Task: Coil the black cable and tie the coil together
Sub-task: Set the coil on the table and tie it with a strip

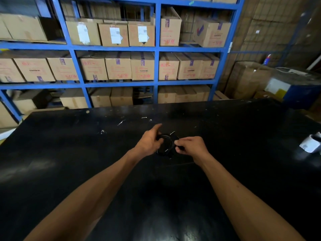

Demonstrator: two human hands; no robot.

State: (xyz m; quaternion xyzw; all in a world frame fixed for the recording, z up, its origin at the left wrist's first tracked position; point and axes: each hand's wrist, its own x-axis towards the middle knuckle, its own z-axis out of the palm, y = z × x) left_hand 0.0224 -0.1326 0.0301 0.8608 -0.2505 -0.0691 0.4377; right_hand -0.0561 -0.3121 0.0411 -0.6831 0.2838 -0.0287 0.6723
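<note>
1. Forearms, bare, enter from the bottom edge and converge over the black worktop, the nearest and largest surface, scuffed and flecked with pale specks.
2. Blue shelving behind the worktop carries cardboard cartons on three tiers. All visible cartons appear closed, some labelled; contents cannot be determined.
3. Black cable, already wound into a small round coil, is held between both hands just above or on the worktop; contact with the surface cannot be told against the dark background.
4. Left hand: grip closed on the coil's left rim, index finger extended forward.
5. Right hand: grip pinched on the coil's right side, apparently on a loose end or tie; which one is too small to resolve.
6. Handling assessment: cable judged light, pliable and springy, liable to unwind if released. Best hold is across the bundled turns, keeping one hand clamped while the other binds.
7. White object lies at the worktop's right edge, unidentified.
</note>
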